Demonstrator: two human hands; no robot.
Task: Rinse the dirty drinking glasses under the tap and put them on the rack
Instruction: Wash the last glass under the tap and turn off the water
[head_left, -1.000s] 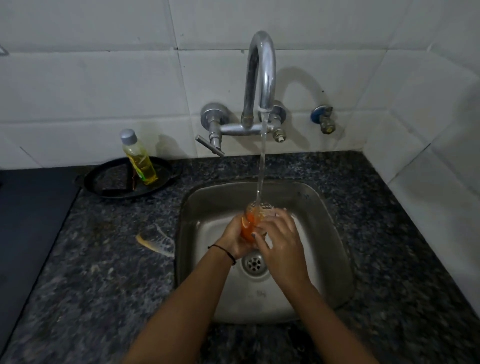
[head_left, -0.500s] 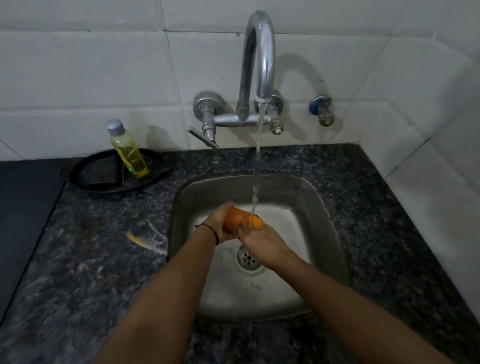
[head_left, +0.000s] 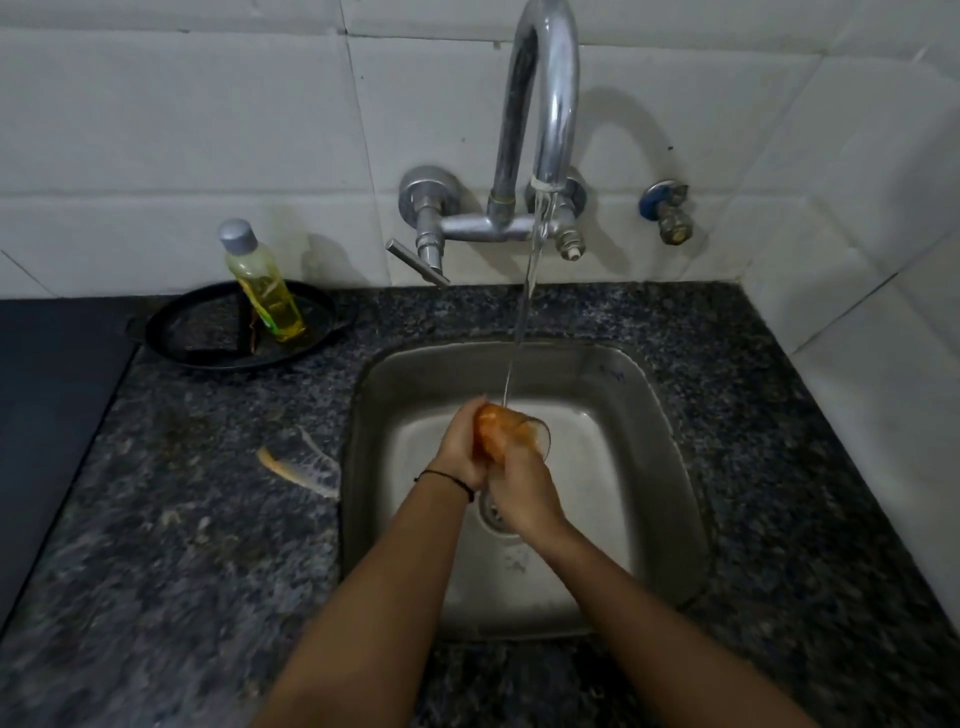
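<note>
White wall tiles back a speckled dark stone table with a steel sink (head_left: 670, 415) sunk into it. Over the sink's drain, the left hand (head_left: 460, 449) and right hand (head_left: 519, 491) both curl round an orange-tinted drinking glass (head_left: 511, 431), tipped with its mouth to the right. Water from the tap (head_left: 545, 119) behind the sink lands on the glass. Left of the sink lies a black pan (head_left: 208, 332) carrying a yellow bottle (head_left: 265, 288).
</note>
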